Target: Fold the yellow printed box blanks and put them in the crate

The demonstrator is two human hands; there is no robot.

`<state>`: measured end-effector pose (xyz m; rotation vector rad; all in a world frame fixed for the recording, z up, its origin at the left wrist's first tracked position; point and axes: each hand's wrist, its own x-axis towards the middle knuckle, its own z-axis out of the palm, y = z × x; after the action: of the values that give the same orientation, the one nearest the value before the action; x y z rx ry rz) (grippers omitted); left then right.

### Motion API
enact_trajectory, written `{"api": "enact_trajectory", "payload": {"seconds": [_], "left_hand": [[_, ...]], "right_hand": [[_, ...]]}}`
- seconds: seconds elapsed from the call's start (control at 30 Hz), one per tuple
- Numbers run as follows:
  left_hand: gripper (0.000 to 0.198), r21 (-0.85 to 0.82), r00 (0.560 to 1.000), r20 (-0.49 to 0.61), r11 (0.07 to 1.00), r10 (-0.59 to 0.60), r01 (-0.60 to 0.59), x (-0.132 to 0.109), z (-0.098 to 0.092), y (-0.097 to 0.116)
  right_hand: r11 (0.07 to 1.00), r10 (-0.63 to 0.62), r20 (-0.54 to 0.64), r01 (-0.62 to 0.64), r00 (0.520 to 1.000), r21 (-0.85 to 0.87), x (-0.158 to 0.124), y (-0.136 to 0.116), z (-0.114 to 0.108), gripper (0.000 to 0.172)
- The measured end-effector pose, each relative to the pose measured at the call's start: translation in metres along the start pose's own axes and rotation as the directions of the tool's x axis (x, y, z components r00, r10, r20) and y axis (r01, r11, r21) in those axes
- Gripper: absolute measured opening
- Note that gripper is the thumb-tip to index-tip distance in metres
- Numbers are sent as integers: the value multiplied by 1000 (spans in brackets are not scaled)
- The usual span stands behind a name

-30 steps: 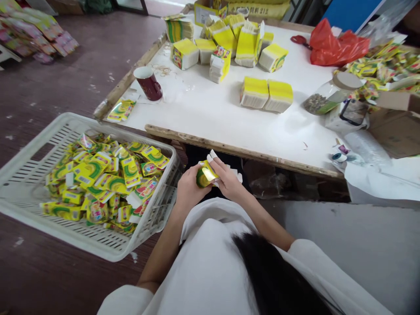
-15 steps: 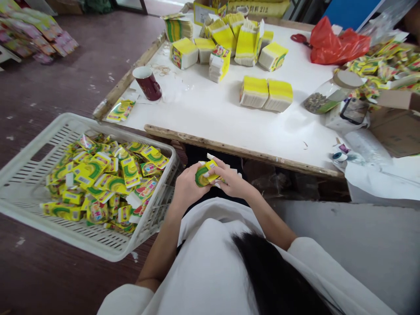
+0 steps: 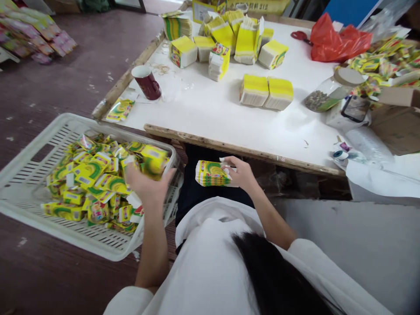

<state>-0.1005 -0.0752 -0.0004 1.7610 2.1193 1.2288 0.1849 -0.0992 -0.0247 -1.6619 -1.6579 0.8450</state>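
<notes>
Over the near right side of the white plastic basket (image 3: 98,249), my left hand (image 3: 147,186) is blurred by motion, with its thumb and fingers spread apart. Just beyond those fingers is a smeared yellow packet (image 3: 155,159), seemingly loose in the air. Many small yellow and green packets (image 3: 90,170) lie heaped in the basket. My right hand (image 3: 239,173) is closed on the right end of a stack of flat yellow packets (image 3: 211,173) above my lap. The printed fronts and layered edges of that stack face up and toward me.
On the white table (image 3: 197,113) stand bundled yellow packet stacks (image 3: 265,92), a maroon mug (image 3: 146,82) and a glass jar (image 3: 331,89). A red plastic bag (image 3: 337,41) and a cardboard box (image 3: 397,122) are at the right. A wooden strip (image 3: 213,142) edges the table.
My left hand has moved left from the stack to above the basket, along with one yellow packet. The right hand stays at my lap with the stack, now more fully visible.
</notes>
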Motion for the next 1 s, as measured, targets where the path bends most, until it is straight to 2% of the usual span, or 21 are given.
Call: {"api": "enact_trajectory", "payload": {"seconds": [0.03, 0.07, 0.1, 0.13, 0.2, 0.3, 0.37, 0.47, 0.57, 0.63, 0.73, 0.8, 0.83, 0.9, 1.0], "left_hand": [[112, 47, 994, -104, 998, -39, 44, 6, -5, -8], [115, 46, 985, -167, 997, -51, 59, 9, -7, -14], [111, 7, 985, -169, 999, -31, 33, 9, -5, -17], [102, -52, 993, -118, 999, 9, -15, 6, 1, -17], [82, -187, 988, 92, 976, 128, -109, -8, 24, -12], [71, -267, 895, 388, 956, 220, -119, -33, 71, 0], [68, -274, 819, 517, 955, 250, -118, -47, 97, 5], [58, -268, 741, 622, 958, 253, -102, -55, 115, 6], [61, -262, 717, 655, 962, 238, -80, -55, 113, 4], [69, -291, 727, 644, 955, 238, -55, -54, 108, 3], [85, -406, 835, 517, 913, 188, 46, -58, 99, 7], [93, -555, 893, 426, 822, 146, 130, -61, 91, 16], [94, -634, 904, 406, 754, 134, 174, -63, 87, 23], [89, -742, 894, 429, 614, 125, 270, -65, 78, 40], [82, -757, 852, 517, 511, 87, 407, -63, 65, 66]], "right_hand": [[987, 70, -6, -70, 998, -142, 0, 4, -4, 28], [956, 128, -8, -125, 992, -265, 0, 6, -6, 22], [919, 173, 0, -161, 985, -360, -1, 7, -6, 18], [885, 206, 12, -181, 978, -429, -3, 7, -5, 18], [841, 241, 29, -194, 970, -505, -5, 4, 2, 22], [801, 273, 45, -201, 961, -564, -8, 0, 12, 22], [801, 277, 54, -199, 959, -565, -8, -1, 14, 20], [794, 279, 52, -200, 959, -574, -8, -1, 14, 22], [811, 283, 41, -216, 958, -544, -8, -1, 13, 22], [839, 291, 38, -236, 956, -490, -9, -2, 12, 22], [881, 305, 52, -262, 951, -394, -9, -2, 8, 19], [941, 285, 62, -267, 957, -207, -10, -5, 6, 21], [965, 255, 64, -250, 965, -82, -11, -8, 5, 24], [978, 159, 77, -168, 984, 126, -12, -18, 6, 25], [977, -23, 150, -10, 988, 215, -14, -40, 11, 21]]}}
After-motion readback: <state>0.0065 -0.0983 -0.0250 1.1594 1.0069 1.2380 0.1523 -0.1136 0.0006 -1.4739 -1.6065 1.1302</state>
